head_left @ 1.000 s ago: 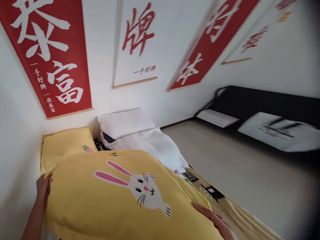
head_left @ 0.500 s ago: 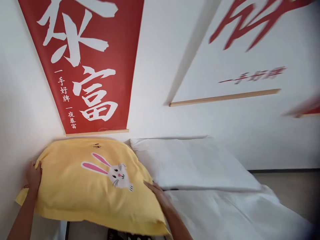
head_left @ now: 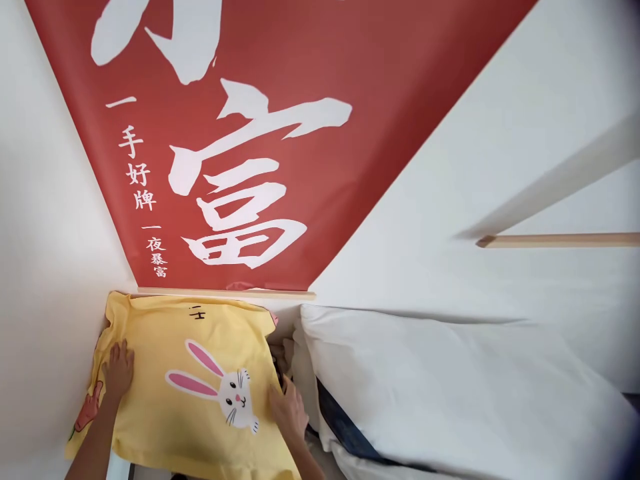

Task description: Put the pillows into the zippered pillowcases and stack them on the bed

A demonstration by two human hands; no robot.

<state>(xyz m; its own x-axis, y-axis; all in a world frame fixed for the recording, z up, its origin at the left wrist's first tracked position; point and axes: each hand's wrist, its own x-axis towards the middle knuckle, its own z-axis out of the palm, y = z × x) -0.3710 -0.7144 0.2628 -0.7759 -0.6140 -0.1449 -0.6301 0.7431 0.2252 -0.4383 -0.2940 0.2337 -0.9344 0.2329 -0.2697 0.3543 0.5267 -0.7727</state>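
A yellow pillow (head_left: 150,400) with a white, pink-eared rabbit printed on it lies against the wall at the lower left. My left hand (head_left: 119,372) rests on its left side, fingers a little apart and pressed onto the cloth. At the opposite edge, beside the rabbit's face, my right hand (head_left: 290,408) has curled fingers closed on the pillow's side. The underside of the pillow is hidden.
White pillow and bedding (head_left: 425,380) lie to the right, with a dark blue band (head_left: 350,427) along the side. A red hanging scroll (head_left: 330,220) with white characters covers the wall above. Another scroll's wooden rod (head_left: 560,241) shows at right.
The yellow pillow has gone down and back against the wall. My left hand has moved from its left edge onto its top. The view has come closer to the red scroll.
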